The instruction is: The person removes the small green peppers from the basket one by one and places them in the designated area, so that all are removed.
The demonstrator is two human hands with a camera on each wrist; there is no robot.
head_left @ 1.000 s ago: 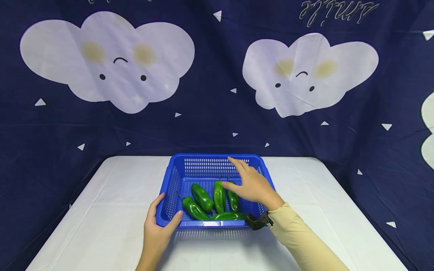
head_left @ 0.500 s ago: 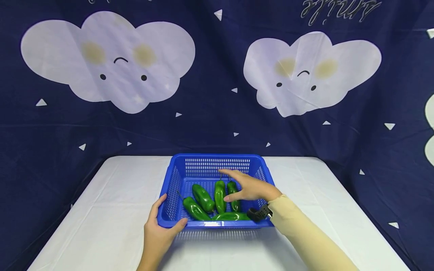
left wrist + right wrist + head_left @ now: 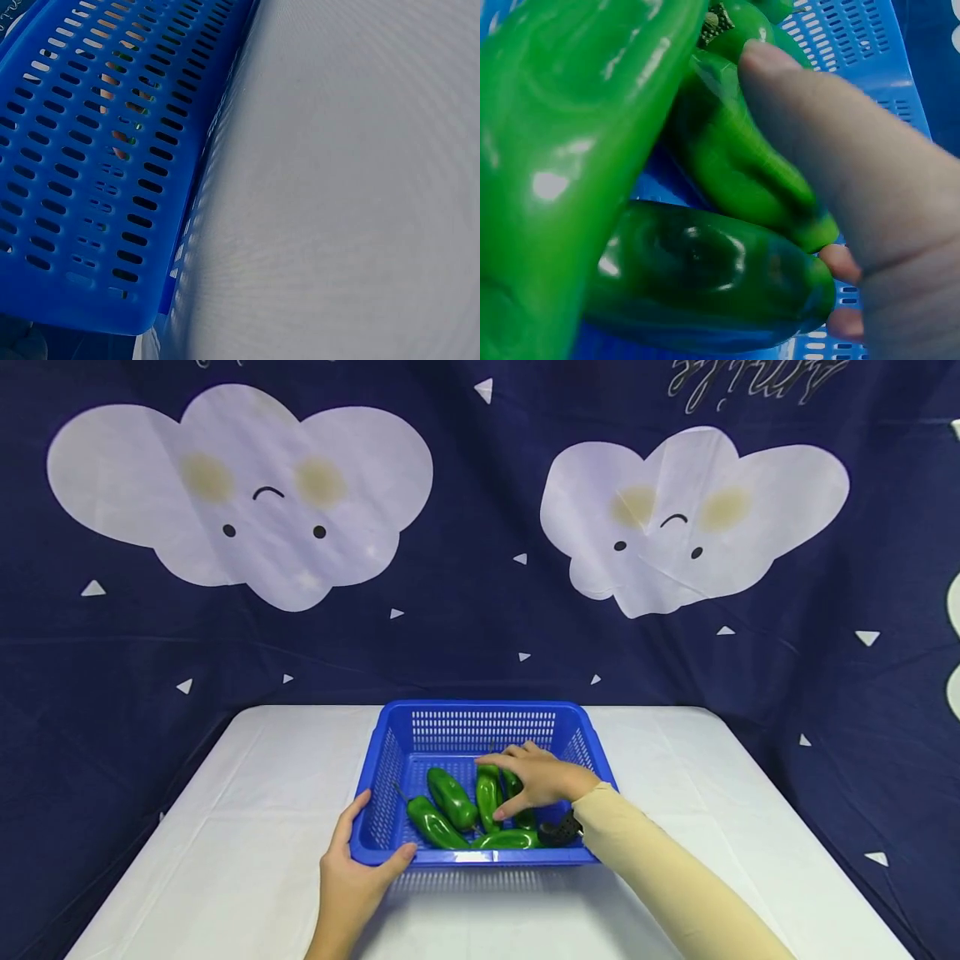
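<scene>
Several green peppers lie in a blue perforated basket [image 3: 480, 706]. My left hand [image 3: 347, 872] holds its near left corner, thumb on the front rim and fingers along the left side. In the left wrist view the basket's slotted wall [image 3: 82, 180] fills the left part. My right hand [image 3: 542, 774] reaches in over two upright peppers, thumb and fingers spread. The lighter pepper [image 3: 487, 793] shows between thumb and forefinger; the darker one is partly under the hand. In the right wrist view the thumb [image 3: 832, 142] overlaps one pepper [image 3: 720, 142], and fingertips [image 3: 841, 262] show past a dark pepper [image 3: 705, 270].
Two peppers [image 3: 452, 799] [image 3: 435, 824] slant at the basket's left, and another [image 3: 506, 839] lies along the front wall. A white-covered table [image 3: 300, 760] carries the basket. Behind it hangs a navy cloth [image 3: 480, 652] with clouds. A black wristband [image 3: 558, 832] is on the right wrist.
My right hand has come down into the basket from higher up, its fingers lowering toward the two upright peppers. My left hand stays at the corner, its thumb slightly further right along the rim.
</scene>
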